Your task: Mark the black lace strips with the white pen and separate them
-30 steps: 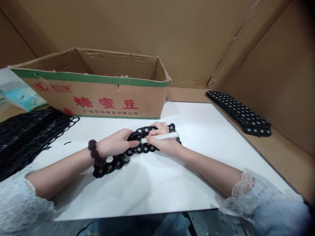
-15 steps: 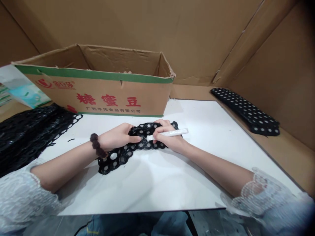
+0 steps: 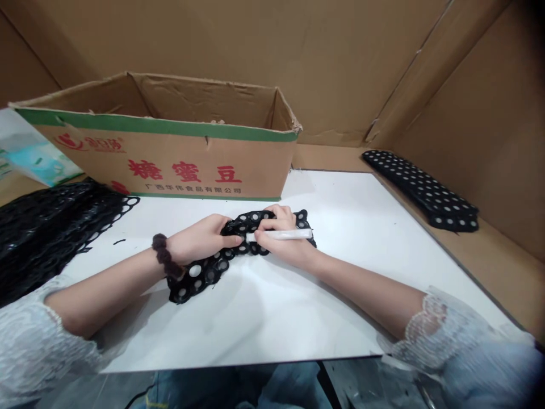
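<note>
A black strip of joined rings with pale round centres [image 3: 196, 279] lies bent on the white board [image 3: 272, 318]. My left hand [image 3: 203, 238] grips its middle part, thumb on top and the other fingers hidden behind. In my right hand [image 3: 283, 238] is a white pen-like tool [image 3: 289, 234], held as one holds a pen. Its left end meets the strip close to my left thumb; the exact tip is too small to make out. The strip's right end [image 3: 301, 217] shows beyond my right hand.
Behind the hands stands an open cardboard box [image 3: 204, 156] with red lettering. A black mass of ring-edged sheets [image 3: 46, 233] covers the left side. At right lies a black strip with pale dots [image 3: 421, 190]. Cardboard walls [image 3: 340, 68] enclose the back and right.
My right hand has shifted slightly left, and the white tool now lies more level, its tip nearer my left thumb. My left hand keeps its grip on the strip.
</note>
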The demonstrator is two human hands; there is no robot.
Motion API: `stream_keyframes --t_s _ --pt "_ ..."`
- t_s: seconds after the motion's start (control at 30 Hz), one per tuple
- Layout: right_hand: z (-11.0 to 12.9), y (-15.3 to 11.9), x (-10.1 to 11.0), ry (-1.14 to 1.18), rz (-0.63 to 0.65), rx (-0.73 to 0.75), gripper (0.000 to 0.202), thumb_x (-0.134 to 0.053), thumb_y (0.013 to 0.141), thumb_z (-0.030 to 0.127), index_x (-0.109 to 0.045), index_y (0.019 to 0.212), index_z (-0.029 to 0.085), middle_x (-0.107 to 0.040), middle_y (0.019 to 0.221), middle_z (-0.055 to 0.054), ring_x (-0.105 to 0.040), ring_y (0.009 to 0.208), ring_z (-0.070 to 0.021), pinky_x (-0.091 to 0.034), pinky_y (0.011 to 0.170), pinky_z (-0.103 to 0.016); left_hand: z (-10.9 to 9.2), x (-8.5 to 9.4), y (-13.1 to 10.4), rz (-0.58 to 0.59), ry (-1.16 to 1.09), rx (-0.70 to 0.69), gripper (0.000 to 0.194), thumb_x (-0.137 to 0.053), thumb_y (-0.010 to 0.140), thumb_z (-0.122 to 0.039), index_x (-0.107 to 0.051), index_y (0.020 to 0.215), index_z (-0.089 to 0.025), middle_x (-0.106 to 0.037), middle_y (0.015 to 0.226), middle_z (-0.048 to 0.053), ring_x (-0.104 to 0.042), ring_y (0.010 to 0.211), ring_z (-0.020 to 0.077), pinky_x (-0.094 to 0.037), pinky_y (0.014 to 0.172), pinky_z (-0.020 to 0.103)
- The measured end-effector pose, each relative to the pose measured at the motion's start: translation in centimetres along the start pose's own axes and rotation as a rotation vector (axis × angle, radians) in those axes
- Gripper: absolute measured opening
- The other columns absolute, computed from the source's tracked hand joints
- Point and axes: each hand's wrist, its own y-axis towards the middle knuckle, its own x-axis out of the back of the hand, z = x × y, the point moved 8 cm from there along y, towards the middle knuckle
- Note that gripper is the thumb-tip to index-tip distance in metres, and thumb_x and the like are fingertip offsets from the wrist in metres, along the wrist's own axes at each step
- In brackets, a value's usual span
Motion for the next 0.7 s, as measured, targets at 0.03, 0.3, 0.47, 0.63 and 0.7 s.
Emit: stream_keyframes --t_s 0.03,0.3,0.47,0.63,0.7 --pt "-0.12 0.04 0.06 0.019 0.005 -0.01 0.018 -0.051 0.073 0.023 -0.056 0.055 0.02 -0.05 0.097 -0.001 -0.038 0.102 -0.021 -0.026 0.091 -0.038 0.0 0.2 0.1 -0.002 0.031 -0.017 0.021 -0.05 0.071 -0.035 -0.055 0.077 -0.015 -0.054 0.07 0.001 -0.048 0.063 0.0156 -0.036 0.057 0.024" --pt "-0.44 0.08 0.24 0.103 0.031 -0.034 0.017 -0.056 0.068 0.021 -0.059 0.052 0.021 -0.053 0.099 0.001 -0.039 0.103 -0.021 -0.026 0.092 -0.039 0.14 0.44 0.42 0.051 0.051 -0.043 0.02 -0.05 0.072 -0.036 -0.053 0.073 -0.016 -0.053 0.067 -0.002 -0.046 0.06 0.0132 -0.035 0.054 0.022" --pt "-0.39 0.07 0.15 0.105 0.053 -0.05 0.019 -0.055 0.072 0.026 -0.061 0.054 0.021 -0.052 0.103 0.001 -0.036 0.107 -0.0222 -0.024 0.094 -0.041 0.16 0.41 0.3 0.044 -0.017 -0.008 0.018 -0.053 0.07 -0.033 -0.052 0.069 -0.016 -0.05 0.063 -0.003 -0.044 0.056 0.0112 -0.033 0.051 0.021" --pt "-0.28 -0.02 -0.35 0.075 0.061 -0.027 0.019 -0.054 0.074 0.032 -0.062 0.059 0.022 -0.048 0.108 0.0 -0.034 0.11 -0.0226 -0.023 0.095 -0.041 0.16 0.09 -0.26 0.026 -0.039 0.063 0.02 -0.051 0.072 -0.034 -0.052 0.07 -0.015 -0.052 0.064 -0.002 -0.045 0.055 0.012 -0.034 0.052 0.022" --pt "-0.11 -0.06 -0.54 0.051 0.055 -0.004 0.018 -0.054 0.074 0.032 -0.061 0.061 0.022 -0.047 0.107 -0.001 -0.032 0.111 -0.0231 -0.022 0.095 -0.041 0.15 -0.06 -0.38 0.034 -0.007 0.075 0.022 -0.049 0.074 -0.036 -0.053 0.072 -0.014 -0.054 0.067 -0.001 -0.047 0.057 0.0132 -0.036 0.053 0.023"
